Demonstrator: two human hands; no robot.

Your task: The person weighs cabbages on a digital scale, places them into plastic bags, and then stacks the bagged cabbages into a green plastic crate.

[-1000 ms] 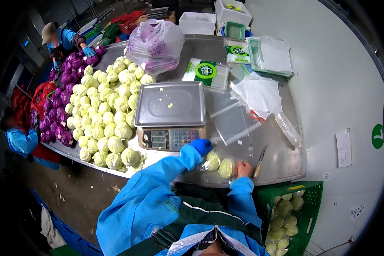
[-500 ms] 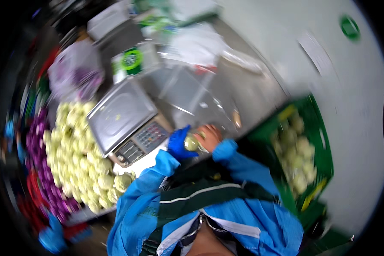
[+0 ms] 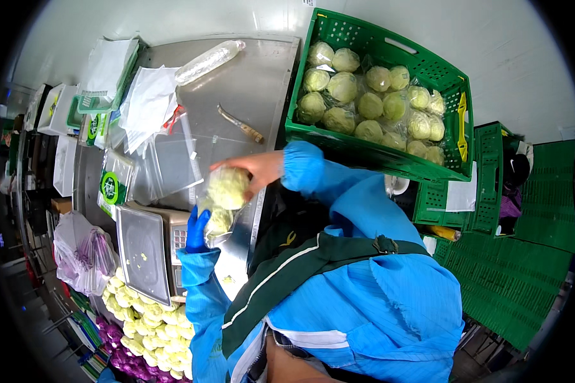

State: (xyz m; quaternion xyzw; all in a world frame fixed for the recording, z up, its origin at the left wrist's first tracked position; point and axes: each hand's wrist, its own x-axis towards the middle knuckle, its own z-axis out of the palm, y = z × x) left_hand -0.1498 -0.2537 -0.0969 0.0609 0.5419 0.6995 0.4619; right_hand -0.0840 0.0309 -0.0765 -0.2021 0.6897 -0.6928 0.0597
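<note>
Right hand [image 3: 252, 169]: bare, my fingers closed over the top of a small pale green cabbage [image 3: 229, 187] in a clear bag, held above the steel table [image 3: 262, 83].
Left hand [image 3: 197, 231]: in a blue glove, curled closed round a second bagged cabbage [image 3: 218, 220] just below the first; the two heads touched.
Where they were: both were off the table, beside the weighing scale [image 3: 144, 252] and near the stack of clear bags [image 3: 166, 163].
Doing it well: I judged that a firm, even hold on each head mattered, because the film looked slippery and the pair sat close to the table edge.
Watch for: the knife [image 3: 239, 124] lay well apart, past my right hand; the green crate [image 3: 457, 83] of bagged cabbages stood to my right.
</note>
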